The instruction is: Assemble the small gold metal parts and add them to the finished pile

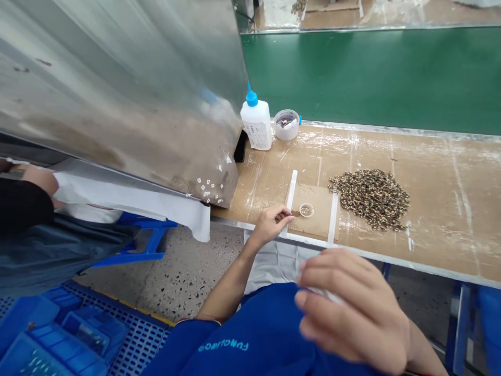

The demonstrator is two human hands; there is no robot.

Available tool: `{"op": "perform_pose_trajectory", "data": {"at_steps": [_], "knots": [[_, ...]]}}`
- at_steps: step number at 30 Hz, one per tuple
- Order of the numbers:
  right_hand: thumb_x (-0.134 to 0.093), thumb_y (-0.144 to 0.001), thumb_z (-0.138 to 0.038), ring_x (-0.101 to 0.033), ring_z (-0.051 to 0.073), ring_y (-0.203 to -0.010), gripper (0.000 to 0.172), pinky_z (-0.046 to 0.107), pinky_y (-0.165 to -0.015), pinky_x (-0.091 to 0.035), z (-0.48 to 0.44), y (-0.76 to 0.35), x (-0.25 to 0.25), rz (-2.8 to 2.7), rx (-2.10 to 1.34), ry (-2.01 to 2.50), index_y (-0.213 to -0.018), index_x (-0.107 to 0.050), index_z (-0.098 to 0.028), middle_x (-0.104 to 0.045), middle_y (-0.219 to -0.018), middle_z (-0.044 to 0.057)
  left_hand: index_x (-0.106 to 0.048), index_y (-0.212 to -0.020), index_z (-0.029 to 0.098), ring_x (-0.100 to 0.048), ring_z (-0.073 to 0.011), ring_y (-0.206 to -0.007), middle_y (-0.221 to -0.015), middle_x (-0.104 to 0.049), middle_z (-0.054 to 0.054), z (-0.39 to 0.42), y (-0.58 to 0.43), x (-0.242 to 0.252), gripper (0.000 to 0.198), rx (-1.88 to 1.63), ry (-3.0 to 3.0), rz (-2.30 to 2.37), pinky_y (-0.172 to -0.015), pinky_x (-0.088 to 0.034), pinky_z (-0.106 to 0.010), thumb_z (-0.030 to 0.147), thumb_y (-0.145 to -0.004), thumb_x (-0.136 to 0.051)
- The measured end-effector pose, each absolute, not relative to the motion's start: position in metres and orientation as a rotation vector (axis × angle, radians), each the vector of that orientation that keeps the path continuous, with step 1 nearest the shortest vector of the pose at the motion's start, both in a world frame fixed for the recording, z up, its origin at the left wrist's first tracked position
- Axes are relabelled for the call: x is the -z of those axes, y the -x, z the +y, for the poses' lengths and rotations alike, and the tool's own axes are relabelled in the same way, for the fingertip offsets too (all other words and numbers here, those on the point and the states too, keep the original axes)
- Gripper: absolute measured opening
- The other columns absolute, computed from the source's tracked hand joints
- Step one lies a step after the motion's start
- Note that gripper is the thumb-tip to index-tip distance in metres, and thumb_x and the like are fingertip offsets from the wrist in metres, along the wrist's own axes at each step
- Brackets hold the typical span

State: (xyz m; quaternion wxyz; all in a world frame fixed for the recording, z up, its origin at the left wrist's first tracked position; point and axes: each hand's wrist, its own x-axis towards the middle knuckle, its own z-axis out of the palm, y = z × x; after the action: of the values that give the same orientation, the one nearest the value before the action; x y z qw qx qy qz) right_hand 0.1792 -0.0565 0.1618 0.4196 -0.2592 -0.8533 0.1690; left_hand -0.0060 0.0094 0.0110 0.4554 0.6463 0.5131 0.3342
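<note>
My left hand (273,221) rests at the near edge of the cardboard-covered bench, thumb and fingertips pinched together; whatever is between them is too small to make out. Just right of its fingertips lies a small clear round dish (306,210) on a taped cardboard square (315,224). Close to the camera, my right hand (352,308) is raised in front of my body, its fingers curled and blurred. A bit of something white shows between them, but its kind is hidden. Further right on the bench is a heap of small dark and gold parts (373,201).
A white squeeze bottle (256,125) with a blue nozzle stands beside a roll of tape (287,125) and a black phone (240,146). A metal panel (156,104) borders the left. Behind runs a green belt (371,78). Another person's arm (39,183) is at far left, above blue bins (58,344).
</note>
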Motion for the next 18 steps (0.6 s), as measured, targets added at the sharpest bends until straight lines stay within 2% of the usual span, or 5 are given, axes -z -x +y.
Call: {"op": "perform_pose_trajectory", "data": {"at_steps": [2, 5, 7, 11, 18], "knots": [[-0.061, -0.095, -0.018, -0.068, 0.013, -0.082, 0.016, 0.027, -0.078, -0.059, -0.064, -0.156, -0.176, -2.161, -0.403, 0.553, -0.081, -0.066, -0.022, -0.072, -0.082, -0.002, -0.064, -0.077, 0.018, -0.058, -0.0122, -0.065, -0.074, -0.066, -0.001, 0.008, 0.008, -0.01, 0.014, -0.84, -1.607, 1.265, -0.063, -0.047, -0.022, 0.029, -0.086, -0.066], [-0.062, -0.092, -0.015, -0.066, 0.011, -0.08, 0.021, 0.023, -0.08, -0.059, -0.073, -0.129, -0.183, -2.122, -0.37, 0.681, -0.075, -0.066, -0.027, -0.069, -0.081, -0.006, -0.064, -0.077, 0.017, -0.058, -0.0119, -0.065, -0.074, -0.065, -0.001, 0.006, 0.011, -0.008, 0.016, -0.855, -1.622, 1.25, -0.063, -0.047, -0.022, 0.029, -0.087, -0.066], [-0.06, -0.093, -0.016, -0.066, 0.011, -0.083, 0.02, 0.024, -0.082, -0.06, -0.075, -0.118, -0.185, -2.12, -0.365, 0.784, -0.078, -0.067, -0.027, -0.069, -0.084, -0.005, -0.063, -0.077, 0.017, -0.058, -0.0116, -0.064, -0.073, -0.065, -0.001, 0.006, 0.012, -0.007, 0.017, -0.864, -1.631, 1.234, -0.063, -0.046, -0.022, 0.03, -0.087, -0.066], [-0.054, -0.098, -0.023, -0.067, 0.01, -0.085, 0.02, 0.022, -0.086, -0.059, -0.072, -0.113, -0.19, -2.227, -0.356, 0.672, -0.085, -0.069, -0.026, -0.069, -0.09, -0.007, -0.063, -0.077, 0.017, -0.057, -0.0114, -0.063, -0.073, -0.064, -0.001, 0.006, 0.012, -0.007, 0.017, -0.865, -1.646, 1.219, -0.063, -0.046, -0.022, 0.03, -0.088, -0.065], [-0.067, -0.094, -0.031, -0.069, 0.014, -0.093, 0.004, 0.022, -0.09, -0.06, -0.079, -0.117, -0.187, -2.236, -0.313, 0.814, -0.092, -0.067, -0.028, -0.07, -0.09, -0.005, -0.063, -0.077, 0.017, -0.058, -0.012, -0.065, -0.074, -0.065, -0.001, 0.006, 0.013, -0.009, 0.014, -0.847, -1.655, 1.221, -0.063, -0.047, -0.022, 0.026, -0.087, -0.064]]}}
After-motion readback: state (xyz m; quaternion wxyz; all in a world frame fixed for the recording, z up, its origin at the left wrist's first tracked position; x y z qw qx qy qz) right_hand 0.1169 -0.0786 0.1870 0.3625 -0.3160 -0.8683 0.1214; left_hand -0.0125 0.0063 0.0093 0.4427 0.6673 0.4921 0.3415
